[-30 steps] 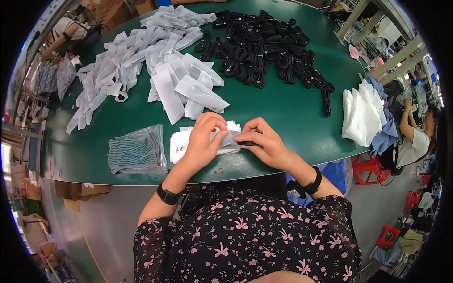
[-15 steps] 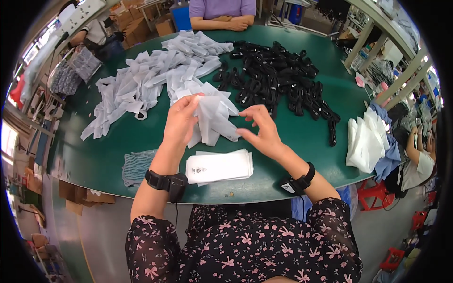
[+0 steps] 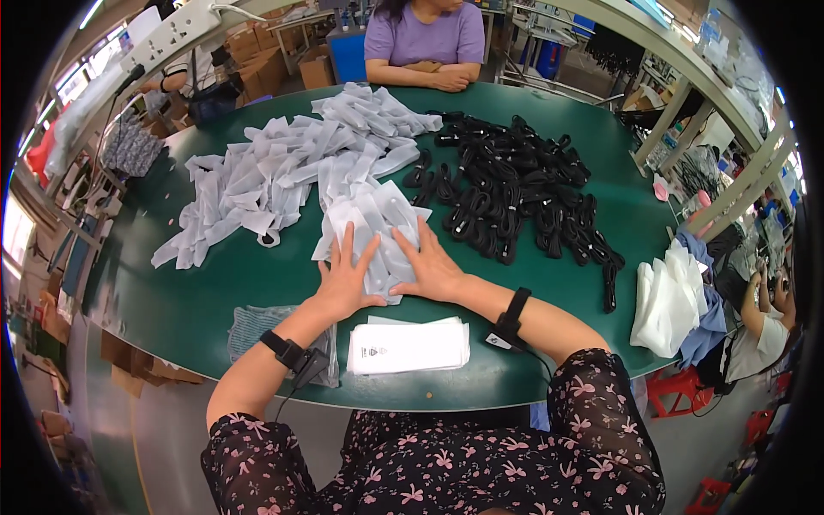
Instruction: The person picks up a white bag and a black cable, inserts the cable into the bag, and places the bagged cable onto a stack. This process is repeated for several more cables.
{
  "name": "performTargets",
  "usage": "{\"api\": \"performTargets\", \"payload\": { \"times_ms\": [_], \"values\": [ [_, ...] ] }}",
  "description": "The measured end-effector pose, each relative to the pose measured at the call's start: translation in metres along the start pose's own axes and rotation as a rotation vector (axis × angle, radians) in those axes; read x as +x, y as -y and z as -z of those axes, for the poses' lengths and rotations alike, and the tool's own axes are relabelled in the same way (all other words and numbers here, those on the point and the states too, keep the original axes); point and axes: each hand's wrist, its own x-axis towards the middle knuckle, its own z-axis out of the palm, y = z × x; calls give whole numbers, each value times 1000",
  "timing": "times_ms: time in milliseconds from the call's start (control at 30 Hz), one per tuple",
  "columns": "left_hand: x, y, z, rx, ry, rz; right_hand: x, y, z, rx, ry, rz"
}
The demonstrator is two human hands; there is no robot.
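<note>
Near the middle of the green table (image 3: 515, 300), my left hand (image 3: 346, 279) lies on the near end of a heap of frosted translucent bags (image 3: 373, 223), fingers spread. From the other side, my right hand (image 3: 432, 268) presses on the same bags with its fingers apart too. The bags under my hands look filled, but their contents are blurred by the plastic. Just below my hands rests a stack of flat white bags (image 3: 408, 346) with small dark print. Beyond my right hand spreads a pile of coiled black cables (image 3: 506, 184).
More frosted bags (image 3: 249, 184) cover the table's left and far middle. A striped grey-blue cloth (image 3: 266, 330) lies beside my left forearm. White plastic (image 3: 669, 300) hangs over the right edge. Across the table sits a person in purple (image 3: 425, 43), arms folded on the edge.
Both hands have come down and closer together onto the bags. The left hand has let go of the bag it pinched, and its fingers are now spread. The view has shifted slightly.
</note>
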Motion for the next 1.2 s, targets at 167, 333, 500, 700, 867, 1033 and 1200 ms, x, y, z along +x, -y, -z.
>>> {"api": "performTargets", "payload": {
  "times_ms": [167,333,500,700,867,1033,1200],
  "values": [
    [13,36,9,42,19,48,44,2,-16,35,-1,47],
    [35,84,11,47,-7,110,107,3,-31,63,31,54],
    [60,107,12,30,-24,197,150,-2,-33,-46,-44,69],
    [72,103,15,64,47,308,170,-43,10,52,-104,-5],
    [69,99,20,57,34,265,132,-107,-11,-458,-188,-286],
    [55,103,36,90,66,212,84,-92,7,-336,-38,-114],
    [-24,87,68,35,-183,53,29,-83,42,-215,-3,68]
  ]
}}
